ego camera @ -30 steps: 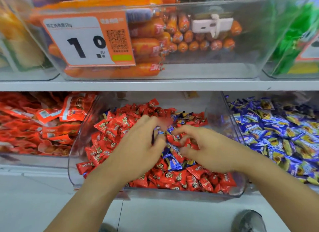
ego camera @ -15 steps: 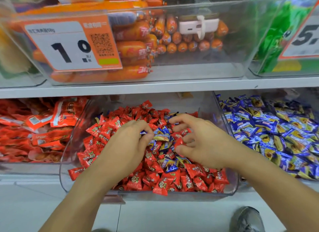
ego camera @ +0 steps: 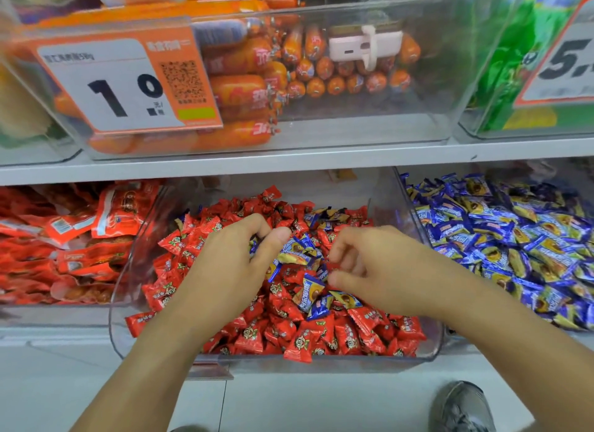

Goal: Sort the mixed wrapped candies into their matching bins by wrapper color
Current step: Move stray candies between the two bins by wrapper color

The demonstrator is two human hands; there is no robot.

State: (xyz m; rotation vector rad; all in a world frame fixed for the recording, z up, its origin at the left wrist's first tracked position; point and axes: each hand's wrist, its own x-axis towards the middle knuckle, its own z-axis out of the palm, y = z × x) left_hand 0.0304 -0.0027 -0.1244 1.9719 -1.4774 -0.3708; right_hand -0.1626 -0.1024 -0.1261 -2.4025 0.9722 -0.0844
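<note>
**Inspector:** Both hands are inside the middle bin [ego camera: 430, 341], the clear tub of red candies [ego camera: 299, 338]. The left hand [ego camera: 231, 267] sits palm down on the heap, fingers curled, thumb closed against the forefinger on blue candies [ego camera: 310, 295]. I judge it is pinching one or two, though the wrappers under the palm are hidden.

**Supervisor:** And the right?

**Inspector:** The right hand [ego camera: 373, 267] comes in from the other side, fingers bent inward towards the same cluster. Whether it actually holds a wrapper I cannot tell; its fingertips are partly lost in blur among the sweets.

**Supervisor:** Why both hands at one spot?

**Inspector:** The strays are bunched there. A knot of blue wrappers lies in the centre of the red pile, between the two hands, with a few more near the back wall. Working from both sides gathers them without scattering the red ones.

**Supervisor:** Where do they belong?

**Inspector:** In the blue bin [ego camera: 405, 187], just beside the middle one on the right, already filled with matching wrappers. The right hand is the nearer, so it suits the transfer.

**Supervisor:** Progress?

**Inspector:** Partial, in my judgement. Several blue pieces are not yet removed.

**Supervisor:** Anything else?

**Inspector:** Red packets [ego camera: 64, 248] fill the tub to the left. On the shelf above, orange sausages [ego camera: 244, 90] lie behind a price label [ego camera: 122, 84]. A shoe [ego camera: 463, 406] shows on the floor.
</note>
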